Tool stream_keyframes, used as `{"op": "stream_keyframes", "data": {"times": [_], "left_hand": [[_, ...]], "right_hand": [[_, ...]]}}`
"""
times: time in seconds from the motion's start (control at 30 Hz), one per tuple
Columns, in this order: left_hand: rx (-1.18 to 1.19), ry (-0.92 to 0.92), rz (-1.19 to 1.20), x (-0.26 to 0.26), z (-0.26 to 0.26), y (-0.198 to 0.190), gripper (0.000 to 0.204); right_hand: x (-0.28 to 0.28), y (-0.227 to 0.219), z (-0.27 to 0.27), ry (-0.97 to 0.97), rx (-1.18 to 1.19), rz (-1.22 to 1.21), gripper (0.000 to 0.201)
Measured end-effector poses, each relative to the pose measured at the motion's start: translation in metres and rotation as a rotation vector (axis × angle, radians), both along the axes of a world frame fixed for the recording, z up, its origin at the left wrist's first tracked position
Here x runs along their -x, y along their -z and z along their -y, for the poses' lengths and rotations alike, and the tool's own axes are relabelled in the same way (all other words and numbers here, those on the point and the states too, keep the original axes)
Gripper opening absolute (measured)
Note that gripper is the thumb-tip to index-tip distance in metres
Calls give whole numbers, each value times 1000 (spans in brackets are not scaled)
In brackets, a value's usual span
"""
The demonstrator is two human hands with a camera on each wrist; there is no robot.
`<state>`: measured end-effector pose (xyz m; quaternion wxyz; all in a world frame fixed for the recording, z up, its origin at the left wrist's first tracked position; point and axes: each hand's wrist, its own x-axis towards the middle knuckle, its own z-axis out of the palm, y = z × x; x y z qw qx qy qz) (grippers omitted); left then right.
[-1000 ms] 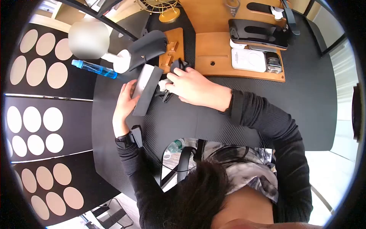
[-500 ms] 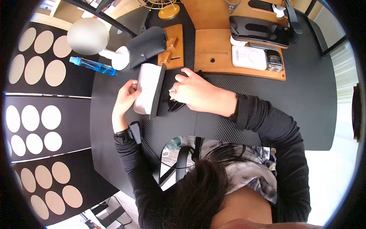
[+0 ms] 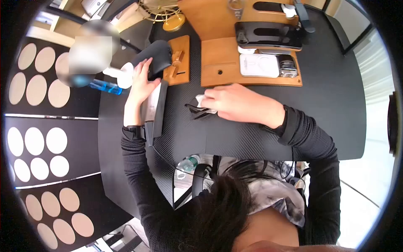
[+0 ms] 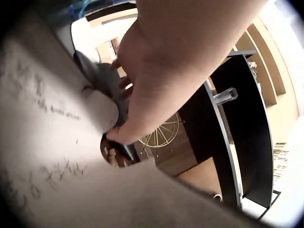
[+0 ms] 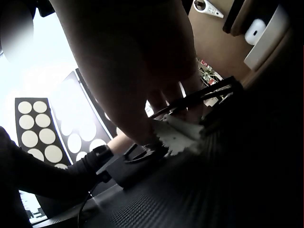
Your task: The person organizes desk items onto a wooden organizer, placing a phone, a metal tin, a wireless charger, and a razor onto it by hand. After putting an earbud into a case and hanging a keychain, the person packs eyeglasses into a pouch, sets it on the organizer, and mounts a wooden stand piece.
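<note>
My right hand (image 3: 243, 105) pinches a crumpled white tissue (image 3: 199, 100) together with dark-framed glasses (image 3: 200, 111), low over the desk. In the right wrist view the tissue (image 5: 178, 135) sits under the fingers, between parts of the black frame (image 5: 194, 97). My left hand (image 3: 142, 86) reaches over the end of a long white-and-dark box (image 3: 158, 115), fingers extended at the edge of a black snap pouch (image 3: 159, 56). In the left wrist view the white box face (image 4: 42, 133), with faint writing, fills the near side, and the thumb is by its notched edge.
A wooden stand (image 3: 178, 63) lies right of the pouch. Farther right, a wooden organizer (image 3: 214, 59) bears a white charger (image 3: 259, 66) and a dark phone-like slab (image 3: 268, 35). A blue bottle (image 3: 105, 87) and a round white-based lamp (image 3: 125, 75) stand at left. A gold wheel ornament (image 3: 172, 21) is behind.
My left hand has left the box's side and moved forward to the black pouch. My right hand, with the glasses and tissue, has moved right, away from the box. The head view has shifted slightly.
</note>
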<state>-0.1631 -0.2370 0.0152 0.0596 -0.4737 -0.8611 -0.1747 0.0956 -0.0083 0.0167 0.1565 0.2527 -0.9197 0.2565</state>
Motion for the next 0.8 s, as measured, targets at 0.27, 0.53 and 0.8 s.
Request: {"op": "stream_keyframes", "data": {"times": [0.27, 0.53, 0.8], "left_hand": [[58, -72, 97, 12, -1, 8, 72], [24, -155, 2, 29, -1, 35, 75], [-436, -123, -382, -18, -13, -25, 83]], "right_hand": [[-27, 1, -12, 36, -102, 7, 25], [-31, 10, -12, 139, -165, 144, 25], [-30, 10, -8, 59, -88, 119, 17]]}}
